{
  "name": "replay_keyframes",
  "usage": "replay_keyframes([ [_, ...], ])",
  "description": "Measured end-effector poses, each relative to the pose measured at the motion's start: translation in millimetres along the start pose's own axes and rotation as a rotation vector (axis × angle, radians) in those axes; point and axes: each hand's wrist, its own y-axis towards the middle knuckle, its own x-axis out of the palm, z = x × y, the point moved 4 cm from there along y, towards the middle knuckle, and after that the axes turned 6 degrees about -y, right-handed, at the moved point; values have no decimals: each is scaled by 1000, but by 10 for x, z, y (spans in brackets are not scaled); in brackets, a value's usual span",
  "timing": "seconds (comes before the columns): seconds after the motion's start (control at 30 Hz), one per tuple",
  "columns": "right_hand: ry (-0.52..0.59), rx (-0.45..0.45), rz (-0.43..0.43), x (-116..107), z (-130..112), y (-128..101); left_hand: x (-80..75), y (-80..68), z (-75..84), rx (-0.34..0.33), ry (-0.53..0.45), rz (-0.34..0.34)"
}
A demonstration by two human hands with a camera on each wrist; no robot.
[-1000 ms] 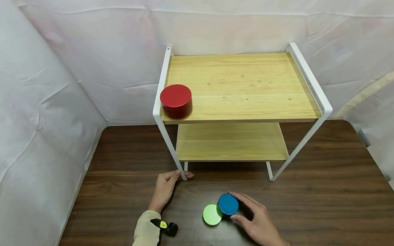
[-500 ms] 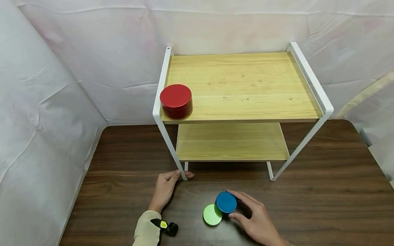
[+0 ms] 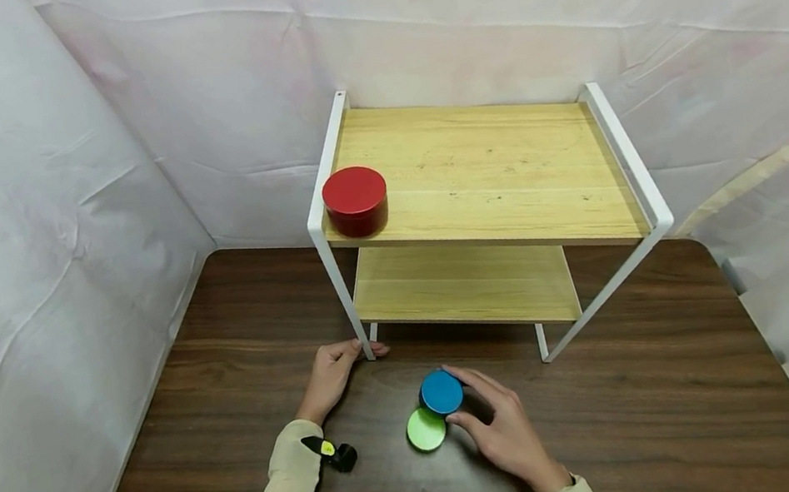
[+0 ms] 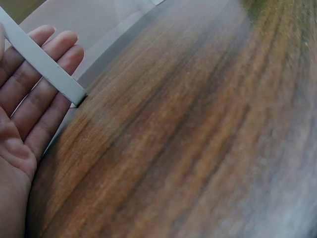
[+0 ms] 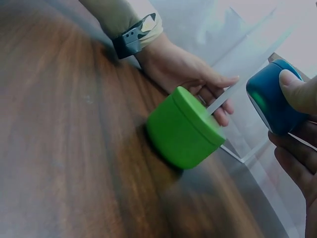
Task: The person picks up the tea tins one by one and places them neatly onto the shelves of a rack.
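My right hand grips a small round blue tin between thumb and fingers. In the right wrist view the blue tin is held up off the table, tilted. Just in front of it a round green tin stands on the table, its far edge overlapped by the blue one in the head view. My left hand holds the front left leg of a white-framed shelf low down, thumb on the near side and fingers stretched out behind it.
The two-tier shelf has pale wooden boards and stands at the back of the dark wooden table. A larger red tin sits on its top board at the front left corner. White cloth hangs around the table.
My right hand has shifted the blue tin away from me and slightly left, so more of the green tin shows. The left hand stays at the shelf leg.
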Motion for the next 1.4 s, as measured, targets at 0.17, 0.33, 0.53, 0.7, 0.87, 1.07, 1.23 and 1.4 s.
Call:
replay_keyframes([
  [0.17,18,5,15,-17,-47,77,2,9,18,2,-5,2],
  [0.33,15,-6,29,-27,-93,132,-1,5,1,-1,-9,1],
  [0.53,21,-14,33,-31,-142,190,-7,-8,-22,-5,4,4],
  [0.7,39,-22,39,-38,-178,234,-6,-15,-13,0,1,5],
  [0.87,34,-11,36,-39,-182,253,-6,-7,-4,3,6,2],
  [1.07,26,-14,31,-47,-194,274,-15,15,-5,1,9,1],
  [1.23,24,-22,34,-65,-216,296,-19,19,1,12,0,-6],
  [1.4,33,-22,30,-77,-251,317,-13,5,-16,16,-1,-4],
])
